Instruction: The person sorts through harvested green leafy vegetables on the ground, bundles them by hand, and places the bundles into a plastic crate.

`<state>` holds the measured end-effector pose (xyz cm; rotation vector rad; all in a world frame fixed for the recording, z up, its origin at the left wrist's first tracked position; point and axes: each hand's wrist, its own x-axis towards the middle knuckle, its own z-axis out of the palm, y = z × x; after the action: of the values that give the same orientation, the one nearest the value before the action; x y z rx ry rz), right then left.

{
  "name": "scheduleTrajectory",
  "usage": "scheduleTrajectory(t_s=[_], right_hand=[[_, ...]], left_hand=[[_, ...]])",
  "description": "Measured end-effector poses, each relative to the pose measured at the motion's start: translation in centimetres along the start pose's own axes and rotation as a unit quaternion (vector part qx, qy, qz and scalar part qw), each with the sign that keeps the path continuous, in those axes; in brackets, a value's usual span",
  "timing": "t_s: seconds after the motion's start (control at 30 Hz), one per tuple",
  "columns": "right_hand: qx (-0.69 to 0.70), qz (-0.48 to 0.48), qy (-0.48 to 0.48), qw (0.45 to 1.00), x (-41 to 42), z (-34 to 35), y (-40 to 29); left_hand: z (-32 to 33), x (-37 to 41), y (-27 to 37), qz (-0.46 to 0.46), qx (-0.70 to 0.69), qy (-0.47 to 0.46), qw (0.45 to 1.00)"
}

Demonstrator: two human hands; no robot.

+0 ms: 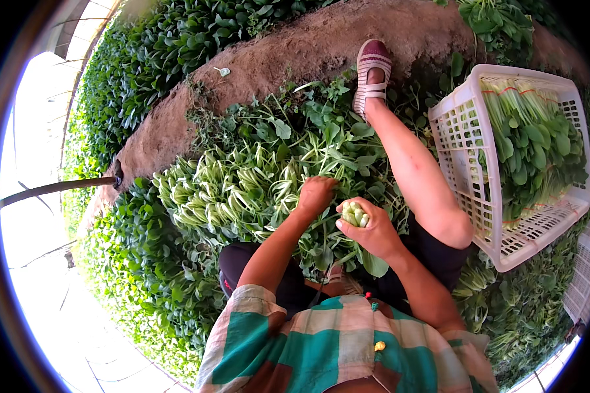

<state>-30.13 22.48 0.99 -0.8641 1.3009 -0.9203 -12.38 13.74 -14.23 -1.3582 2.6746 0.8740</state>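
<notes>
My right hand [373, 231] is closed around a bunch of leafy greens [355, 214], its pale stem ends facing up and some leaves hanging below the fist. To the left of it, my left hand [317, 194] reaches down among cut greens on the ground, fingers bent; whether it grips any stems is hidden. Many cut greens [226, 186] lie in rows beyond and left of my hands, their white-green stem ends showing.
A white plastic crate [496, 216] at the right holds bunches of greens [533, 142] tied with red bands. A bare soil ridge [285, 54] runs across behind. Growing greens [162, 64] stand beyond it. A curved pole [59, 186] juts in from the left.
</notes>
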Motion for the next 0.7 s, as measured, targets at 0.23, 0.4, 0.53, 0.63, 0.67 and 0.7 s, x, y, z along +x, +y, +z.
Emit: scheduleTrajectory(t_s=[0.23, 0.4, 0.53, 0.63, 0.67, 0.7], right_hand=[[0.001, -0.04, 0.071, 0.997, 0.1, 0.0, 1.8], [-0.036, -0.048, 0.078, 0.995, 0.2, -0.5, 2.6], [-0.087, -0.028, 0.085, 0.992, 0.0, -0.5, 2.5], [-0.108, -0.042, 0.085, 0.99, -0.1, 0.2, 2.9], [-0.107, -0.039, 0.075, 0.991, -0.2, 0.4, 2.8], [-0.109, -0.033, 0.067, 0.991, -0.2, 0.5, 2.9]], left_hand=[[-7.1, -7.8, 3.2, 0.012, -0.102, 0.166, 0.981], [-14.9, -10.9, 5.5, -0.107, -0.475, 0.126, 0.864], [-14.3, -12.0, 4.4, -0.164, -0.662, 0.158, 0.714], [-11.3, -10.1, 2.9, -0.285, -0.548, 0.118, 0.777], [-10.4, -8.6, 2.3, -0.286, -0.47, 0.093, 0.83], [-9.3, -6.5, 2.1, -0.283, -0.392, 0.062, 0.873]])
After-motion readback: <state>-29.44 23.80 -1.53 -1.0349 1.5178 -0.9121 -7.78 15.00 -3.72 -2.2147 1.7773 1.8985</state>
